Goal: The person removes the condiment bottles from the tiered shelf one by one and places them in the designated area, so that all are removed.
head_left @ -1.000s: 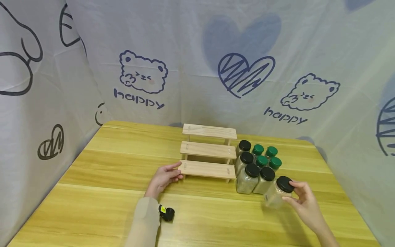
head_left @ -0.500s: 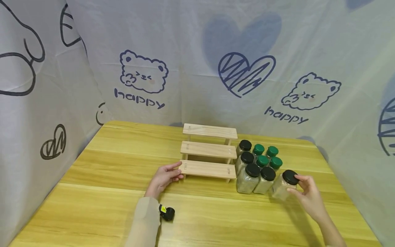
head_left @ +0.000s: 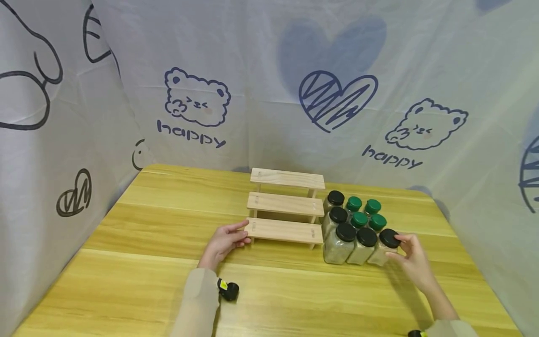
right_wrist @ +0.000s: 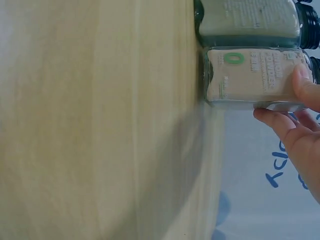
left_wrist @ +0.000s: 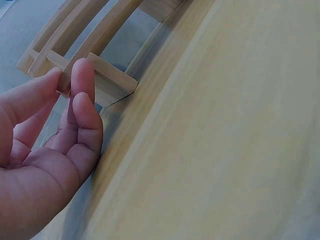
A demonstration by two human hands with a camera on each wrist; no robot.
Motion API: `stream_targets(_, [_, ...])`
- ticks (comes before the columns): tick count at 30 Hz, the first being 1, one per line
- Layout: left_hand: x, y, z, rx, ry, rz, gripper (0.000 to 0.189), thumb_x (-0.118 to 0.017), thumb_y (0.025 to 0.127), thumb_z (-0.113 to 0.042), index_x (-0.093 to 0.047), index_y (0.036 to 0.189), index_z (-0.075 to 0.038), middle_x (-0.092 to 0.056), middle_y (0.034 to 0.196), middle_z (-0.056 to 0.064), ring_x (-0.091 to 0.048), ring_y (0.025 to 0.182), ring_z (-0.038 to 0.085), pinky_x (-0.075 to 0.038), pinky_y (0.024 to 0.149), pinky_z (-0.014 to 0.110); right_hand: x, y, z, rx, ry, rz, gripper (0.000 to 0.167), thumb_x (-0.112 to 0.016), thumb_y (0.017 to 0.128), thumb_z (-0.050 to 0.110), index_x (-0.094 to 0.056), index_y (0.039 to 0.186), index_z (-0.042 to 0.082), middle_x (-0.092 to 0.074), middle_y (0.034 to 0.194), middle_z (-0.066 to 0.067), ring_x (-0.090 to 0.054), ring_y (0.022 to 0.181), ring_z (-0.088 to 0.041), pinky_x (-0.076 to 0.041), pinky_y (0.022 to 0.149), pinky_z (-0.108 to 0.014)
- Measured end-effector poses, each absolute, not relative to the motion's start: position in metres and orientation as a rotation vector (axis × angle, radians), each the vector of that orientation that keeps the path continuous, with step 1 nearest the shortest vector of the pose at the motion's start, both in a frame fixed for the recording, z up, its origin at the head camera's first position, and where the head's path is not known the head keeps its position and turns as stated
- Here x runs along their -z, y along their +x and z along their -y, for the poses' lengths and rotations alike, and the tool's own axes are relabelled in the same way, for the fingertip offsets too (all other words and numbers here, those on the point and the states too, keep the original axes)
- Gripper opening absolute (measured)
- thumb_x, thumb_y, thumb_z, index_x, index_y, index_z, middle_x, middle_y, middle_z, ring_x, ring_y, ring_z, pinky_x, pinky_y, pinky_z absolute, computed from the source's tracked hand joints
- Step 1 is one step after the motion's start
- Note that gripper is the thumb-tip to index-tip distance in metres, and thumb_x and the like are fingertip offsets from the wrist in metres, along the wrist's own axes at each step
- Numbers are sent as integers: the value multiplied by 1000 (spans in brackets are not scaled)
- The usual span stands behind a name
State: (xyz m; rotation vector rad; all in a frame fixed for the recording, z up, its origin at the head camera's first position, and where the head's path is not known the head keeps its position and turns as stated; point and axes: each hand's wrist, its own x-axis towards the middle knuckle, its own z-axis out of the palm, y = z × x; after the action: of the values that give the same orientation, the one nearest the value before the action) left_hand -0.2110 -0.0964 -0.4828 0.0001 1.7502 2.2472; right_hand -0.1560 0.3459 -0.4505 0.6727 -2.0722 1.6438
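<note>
A three-tier wooden step rack (head_left: 284, 230) stands at the middle of the table. My left hand (head_left: 224, 241) pinches the left end of its lowest step; the left wrist view shows thumb and index fingertip (left_wrist: 82, 77) on the board's corner. My right hand (head_left: 412, 262) holds a square clear jar with a black lid (head_left: 389, 238) by its upper part, upright at the right end of the front row. In the right wrist view this jar (right_wrist: 250, 75) has light contents and stands beside another jar (right_wrist: 250, 20). Part of its lid is hidden by my fingers.
Several more black-lidded jars (head_left: 338, 248) and green-capped jars (head_left: 354, 203) stand in a cluster right of the rack. A printed cloth (head_left: 261, 93) hangs behind the wooden table (head_left: 147, 262).
My right hand has brought the jar back and then left, up against the front row of jars. My left hand has kept its hold on the rack.
</note>
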Motion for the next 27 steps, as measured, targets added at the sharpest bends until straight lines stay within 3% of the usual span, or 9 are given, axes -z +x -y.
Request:
stream_targets(17, [484,-212,94,-2250,-11,-1748,43,-52,85,6,-42,127,7,-62,80,6,-61,67,13,-48,61,21,460,-162,-347,-1707,683,2039,45,-42,60,-42,-27,98,-24,-46,109,2,-50,103,1,-45,73,-12])
stream_targets(27, [484,-212,94,-2240,-8,-1769,42,-53,86,5,-43,127,7,-62,81,6,-61,66,12,-48,59,21,460,-156,-346,-1786,636,2027,44,-46,66,-37,-34,105,-20,-50,111,2,-50,104,0,-45,75,-14])
